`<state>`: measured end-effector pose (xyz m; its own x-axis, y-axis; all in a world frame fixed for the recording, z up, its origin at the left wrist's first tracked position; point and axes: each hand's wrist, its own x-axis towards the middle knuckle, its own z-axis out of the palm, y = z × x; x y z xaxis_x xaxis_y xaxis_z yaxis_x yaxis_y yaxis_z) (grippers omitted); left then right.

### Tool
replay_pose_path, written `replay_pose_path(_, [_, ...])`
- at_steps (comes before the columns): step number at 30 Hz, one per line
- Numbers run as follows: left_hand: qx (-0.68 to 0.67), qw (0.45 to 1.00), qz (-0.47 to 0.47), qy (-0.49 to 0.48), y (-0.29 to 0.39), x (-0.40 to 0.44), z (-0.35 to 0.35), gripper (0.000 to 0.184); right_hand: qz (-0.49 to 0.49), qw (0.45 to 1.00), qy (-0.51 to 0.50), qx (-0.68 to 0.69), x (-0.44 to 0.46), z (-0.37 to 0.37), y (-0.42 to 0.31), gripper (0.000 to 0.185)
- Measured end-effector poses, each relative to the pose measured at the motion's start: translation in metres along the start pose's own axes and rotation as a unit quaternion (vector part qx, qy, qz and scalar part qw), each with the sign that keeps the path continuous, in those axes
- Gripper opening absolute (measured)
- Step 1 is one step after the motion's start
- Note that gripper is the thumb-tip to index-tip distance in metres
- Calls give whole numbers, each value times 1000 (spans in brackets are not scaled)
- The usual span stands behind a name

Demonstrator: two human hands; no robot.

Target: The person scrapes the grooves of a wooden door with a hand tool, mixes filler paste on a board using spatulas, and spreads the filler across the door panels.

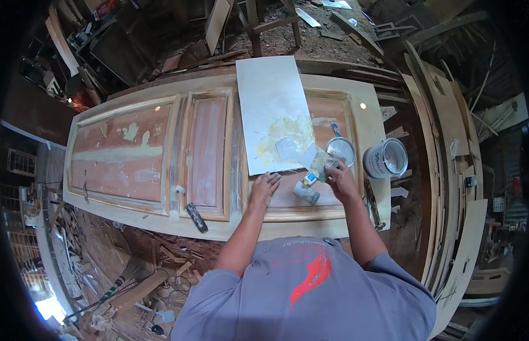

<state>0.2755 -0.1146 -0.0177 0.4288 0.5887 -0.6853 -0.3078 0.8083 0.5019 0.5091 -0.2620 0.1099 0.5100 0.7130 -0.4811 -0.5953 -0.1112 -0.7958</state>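
Observation:
My right hand (341, 177) is closed on the stained, grey-green handle of a putty knife (308, 156), its pale blade over the lower right of a white board (271, 91). Yellowish and pale grey filler (286, 149) is smeared on that board. My left hand (265, 188) lies with fingers stretched out by the board's bottom edge, holding nothing. Between my hands are a small white, blue and yellow tube (310, 179) and a grey-green stained piece (306, 193) whose kind I cannot make out. Under everything lies a panelled wooden door (119, 150) with patches of filler.
Beyond my right hand sits a round lid (340, 151) with pale paste and a blue-handled tool (336, 130). An open tin (385, 158) stands at the door's right end. A dark, worn block-like piece (196, 217) lies near the front edge. Long boards (446, 187) lean at right.

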Motion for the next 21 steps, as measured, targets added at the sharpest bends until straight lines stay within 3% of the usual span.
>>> replay_pose_path(1, [11,1000,-15,8,-1,-5,0,32,19,999,-20,37,-1,-6,7,28])
replay_pose_path(4, [135,990,-46,-16,-1,-29,1,30,22,996,-34,74,-7,0,24,28])
replay_pose_path(8, [149,975,-24,-161,-9,-84,37,31,2,1000,-16,11,3,11,91,30])
replay_pose_path(11, [211,970,70,-102,-27,-87,28,29,-40,989,-52,-130,-14,29,105,31])
replay_pose_path(14, [205,971,119,-25,-23,-107,25,21,-194,898,-9,-395,-4,-1,107,35])
replay_pose_path(16, [267,950,160,22,-18,-114,1,18,-171,899,83,-394,13,-28,97,45])
replay_pose_path(17, [255,948,186,47,-16,-127,2,16,-138,865,185,-446,24,-38,95,50])
replay_pose_path(18, [269,939,206,60,-14,-138,1,16,-65,868,201,-450,28,-40,75,62])
replay_pose_path(19, [283,931,222,70,-14,-148,1,16,-50,863,200,-461,42,-47,75,74])
replay_pose_path(21, [309,918,232,85,-21,-161,-2,17,-66,868,165,-465,59,-51,80,75])
